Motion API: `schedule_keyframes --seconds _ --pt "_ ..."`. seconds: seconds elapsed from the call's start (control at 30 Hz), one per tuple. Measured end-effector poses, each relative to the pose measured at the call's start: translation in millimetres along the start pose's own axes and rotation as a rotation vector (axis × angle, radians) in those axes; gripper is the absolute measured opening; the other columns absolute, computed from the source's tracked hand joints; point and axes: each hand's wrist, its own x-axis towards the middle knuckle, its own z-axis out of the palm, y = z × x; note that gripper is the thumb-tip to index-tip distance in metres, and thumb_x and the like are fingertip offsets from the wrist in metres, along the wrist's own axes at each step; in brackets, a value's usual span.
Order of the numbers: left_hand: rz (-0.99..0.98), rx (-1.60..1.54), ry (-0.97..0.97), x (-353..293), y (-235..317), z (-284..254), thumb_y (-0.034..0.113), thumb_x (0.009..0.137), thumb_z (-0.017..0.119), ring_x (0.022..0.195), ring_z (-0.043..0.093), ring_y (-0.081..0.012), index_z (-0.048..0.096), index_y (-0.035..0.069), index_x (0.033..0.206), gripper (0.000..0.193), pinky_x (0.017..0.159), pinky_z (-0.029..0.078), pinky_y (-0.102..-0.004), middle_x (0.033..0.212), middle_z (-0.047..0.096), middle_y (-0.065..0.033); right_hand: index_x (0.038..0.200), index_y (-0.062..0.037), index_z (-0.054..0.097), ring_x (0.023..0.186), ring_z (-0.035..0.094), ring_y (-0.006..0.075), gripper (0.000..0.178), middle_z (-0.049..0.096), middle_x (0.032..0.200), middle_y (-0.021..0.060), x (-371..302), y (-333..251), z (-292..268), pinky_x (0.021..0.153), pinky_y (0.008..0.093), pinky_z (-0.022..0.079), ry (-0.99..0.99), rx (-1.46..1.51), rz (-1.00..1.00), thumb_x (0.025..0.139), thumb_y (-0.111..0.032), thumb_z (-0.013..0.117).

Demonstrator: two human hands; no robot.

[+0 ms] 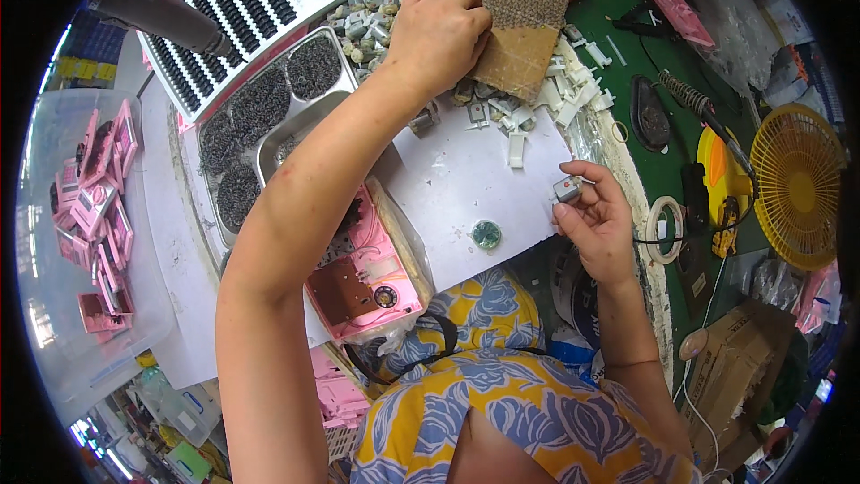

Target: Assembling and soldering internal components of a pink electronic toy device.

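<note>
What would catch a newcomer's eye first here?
Probably the left hand, at the brown cardboard near the top. Next, the yellow fan at far right and pink pieces in the clear tub at far left. Right of centre, the right hand holds a small grey part.

- Box (739, 367), lower right: dark lettering printed on the brown cardboard, slanted, too small and blurred to read.
- Yellow labels (85, 69), far left: too small to show any wording.
- No brand, number or sign is legible.
</note>
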Motion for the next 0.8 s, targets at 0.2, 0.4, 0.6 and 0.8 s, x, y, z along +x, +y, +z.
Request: schedule_keyframes --seconds 0.2,0.4,0.6,0.8 --pt "0.198 -0.038 0.234 10 6 -3 0.015 0.087 0.069 0.087 0.062 -0.0166 0.071 0.009 0.090 0.006 0.081 0.047 -0.0346 0.098 0.066 -0.0016 0.137 0.0010 0.048 0.084 0.057 0.0053 0.046 0.062 0.097 0.0015 1 2 1 0.075 0.0196 0.046 0.002 0.000 -0.011 0.093 0.004 0.063" --pt "-0.531 -0.823 0.084 -26 40 -112 0.006 0.090 0.067 0.078 0.063 -0.0183 0.069 0.002 0.101 0.012 0.069 0.049 -0.0314 0.093 0.069 -0.0075 0.136 -0.0028 0.058 0.073 0.053 0.0039 0.045 0.059 0.085 -0.0015 6 -1 0 0.066 0.0195 0.044 -0.242 -0.304 0.000 0.091 0.001 0.064" --pt "-0.894 -1.134 -0.132 -135 58 -174 0.004 0.096 0.066 0.080 0.060 -0.0060 0.066 -0.004 0.108 0.014 0.070 0.049 -0.0216 0.098 0.068 -0.0029 0.124 -0.0027 0.065 0.063 0.048 0.0035 0.037 0.056 0.074 -0.0049 13 7 14 0.058 0.0205 0.041 -0.387 -0.570 0.060 0.087 -0.001 0.067" --pt "-1.091 -1.267 -0.028 -212 87 -193 0.001 0.094 0.067 0.073 0.059 -0.0068 0.066 -0.002 0.105 0.011 0.065 0.048 -0.0213 0.091 0.067 -0.0037 0.121 -0.0076 0.065 0.065 0.064 0.0271 0.037 0.065 0.073 0.0104 19 -2 34 0.062 0.0371 0.050 -0.467 -0.873 -0.093 0.084 -0.007 0.063"
